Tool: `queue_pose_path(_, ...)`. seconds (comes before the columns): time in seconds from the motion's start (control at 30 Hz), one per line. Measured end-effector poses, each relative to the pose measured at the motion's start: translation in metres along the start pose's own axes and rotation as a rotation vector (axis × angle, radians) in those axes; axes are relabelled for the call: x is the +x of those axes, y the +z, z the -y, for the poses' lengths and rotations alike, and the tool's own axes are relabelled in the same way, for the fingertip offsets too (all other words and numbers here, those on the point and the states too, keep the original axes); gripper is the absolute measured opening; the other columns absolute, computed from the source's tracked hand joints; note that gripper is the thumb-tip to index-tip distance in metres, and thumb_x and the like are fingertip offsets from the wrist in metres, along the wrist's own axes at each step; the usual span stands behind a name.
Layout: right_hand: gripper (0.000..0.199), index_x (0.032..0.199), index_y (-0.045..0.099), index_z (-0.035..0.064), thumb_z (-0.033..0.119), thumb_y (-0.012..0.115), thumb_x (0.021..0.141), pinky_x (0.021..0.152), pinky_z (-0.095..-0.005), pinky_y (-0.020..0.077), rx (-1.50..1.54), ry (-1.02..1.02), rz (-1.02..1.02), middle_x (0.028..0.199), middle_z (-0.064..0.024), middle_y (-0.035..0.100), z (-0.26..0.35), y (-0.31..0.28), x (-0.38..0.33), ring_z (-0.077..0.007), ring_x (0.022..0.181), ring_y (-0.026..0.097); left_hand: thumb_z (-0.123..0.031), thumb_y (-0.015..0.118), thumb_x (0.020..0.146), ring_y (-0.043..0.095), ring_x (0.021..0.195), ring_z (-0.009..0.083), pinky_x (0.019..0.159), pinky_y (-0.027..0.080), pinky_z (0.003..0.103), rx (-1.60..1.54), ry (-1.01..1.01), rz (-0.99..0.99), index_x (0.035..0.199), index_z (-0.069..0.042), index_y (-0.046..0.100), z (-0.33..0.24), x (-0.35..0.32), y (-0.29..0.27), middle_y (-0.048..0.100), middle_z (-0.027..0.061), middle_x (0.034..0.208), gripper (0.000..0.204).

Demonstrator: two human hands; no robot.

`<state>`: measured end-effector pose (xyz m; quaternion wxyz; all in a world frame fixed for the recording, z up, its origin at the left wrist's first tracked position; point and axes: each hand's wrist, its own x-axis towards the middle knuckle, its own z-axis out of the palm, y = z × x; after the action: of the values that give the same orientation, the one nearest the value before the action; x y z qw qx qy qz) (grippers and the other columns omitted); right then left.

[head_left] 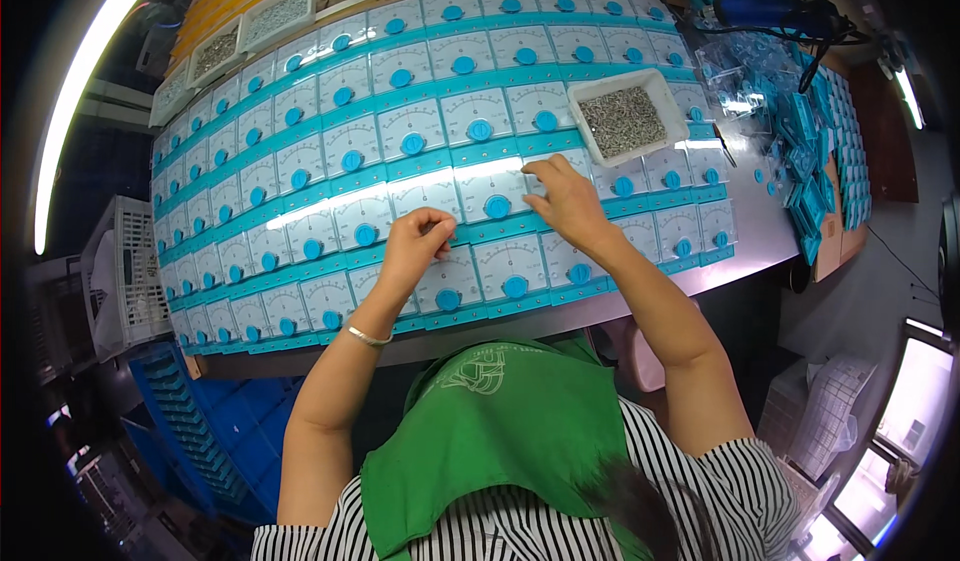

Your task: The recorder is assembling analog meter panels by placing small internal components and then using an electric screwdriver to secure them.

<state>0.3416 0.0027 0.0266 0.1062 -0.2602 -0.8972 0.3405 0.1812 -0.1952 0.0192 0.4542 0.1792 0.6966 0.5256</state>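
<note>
Rows of analog panel meters (510,271), with white scale faces, clear covers and round blue knobs, cover the table. My left hand (415,246) hovers over the nearer rows with its fingers curled in and thumb pressed to them. Whatever it may hold is hidden by the fingers. Farther right, my right hand (568,201) is held over a meter in the middle rows, thumb and index finger apart with nothing visible between them. Just beyond it, a white tray (668,109) full of small metal screws (622,123) rests on top of the meters.
More white trays of small parts (278,16) line the far left edge. Loose blue housings and clear covers (765,111) are heaped at the right, near a dark blue tool (770,16) with a cable. A white plastic crate (130,271) stands left of the table.
</note>
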Motion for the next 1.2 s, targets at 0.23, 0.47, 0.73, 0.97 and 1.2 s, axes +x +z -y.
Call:
queue_pose_path(0.23,0.022,0.104,0.065,0.0071,0.008,0.067,0.081,0.067,-0.0364,0.0503,0.093,-0.008,-0.014,0.097,-0.0101,0.06,0.005,-0.022,-0.022,-0.0265,0.074,0.063,-0.019,0.07,0.082,0.063,0.065,0.0197,0.059,0.048,0.033,0.57,0.266,-0.165,0.085,-0.002,0.07,0.002,0.03,0.022,0.067,0.0096,0.074,0.017)
queue_pose_path(0.47,0.02,0.101,0.066,0.0054,0.008,0.067,0.082,0.065,-0.0326,0.0494,0.15,0.004,-0.071,0.094,-0.01,0.061,0.001,-0.046,-0.028,-0.0229,0.07,0.061,-0.017,0.073,0.08,0.064,0.068,0.0201,0.059,0.049,0.032,0.718,0.247,-0.151,0.087,-0.003,0.068,-0.005,0.029,0.026,0.066,0.0083,0.075,0.017)
queue_pose_path(0.73,0.016,0.096,0.068,0.0062,0.013,0.064,0.081,0.07,-0.0409,0.0506,-0.194,-0.032,-0.162,0.093,-0.0127,0.065,-0.068,-0.097,0.049,-0.0307,0.079,0.064,0.0,0.054,0.093,0.069,0.085,0.0214,0.077,0.06,0.027,-0.613,-0.232,-0.055,0.114,0.006,0.055,-0.009,-0.021,0.013,0.066,0.0158,0.1,0.022)
queue_pose_path(0.97,0.015,0.092,0.068,0.0054,0.012,0.064,0.079,0.077,-0.0453,0.0499,-0.39,0.029,0.159,0.089,-0.0167,0.066,-0.098,-0.094,0.08,-0.0358,0.087,0.064,-0.007,0.052,0.097,0.069,0.079,0.0164,0.07,0.059,0.025,-0.697,-0.176,-0.007,0.11,0.003,0.06,0.018,-0.079,0.036,0.068,0.0118,0.089,0.019)
queue_pose_path(1.2,0.015,0.092,0.067,0.0042,0.014,0.064,0.082,0.076,-0.043,0.0489,-0.138,-0.124,-0.039,0.091,-0.0152,0.067,-0.099,-0.102,0.058,-0.0334,0.086,0.063,-0.011,0.054,0.096,0.068,0.077,0.0161,0.069,0.059,0.025,-0.675,-0.182,-0.139,0.101,-0.003,0.057,0.035,-0.107,0.08,0.068,0.0114,0.091,0.01)
